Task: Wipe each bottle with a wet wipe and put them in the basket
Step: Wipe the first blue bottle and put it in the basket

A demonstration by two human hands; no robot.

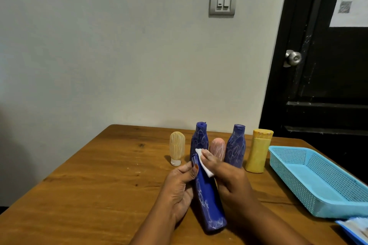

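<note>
Table (pixel 89 175): wooden, against a pale wall. Basket (pixel 294 183): light blue, perforated, at the right edge, holding nothing visible. Held bottle (pixel 207 201): dark blue, scribbled with white marks, tilted with its cap away, near centre. Left hand (pixel 179 187): wrapped around that bottle's left side, thumb by the neck. Right hand (pixel 231 179): fingers closed on a white wipe (pixel 204 162), pressed to the bottle's upper part. Far row, standing, left to right: cream tube (pixel 177 147), blue bottle (pixel 199 137), pink tube (pixel 218 148), second blue bottle (pixel 235 145), yellow bottle (pixel 258 150).
</note>
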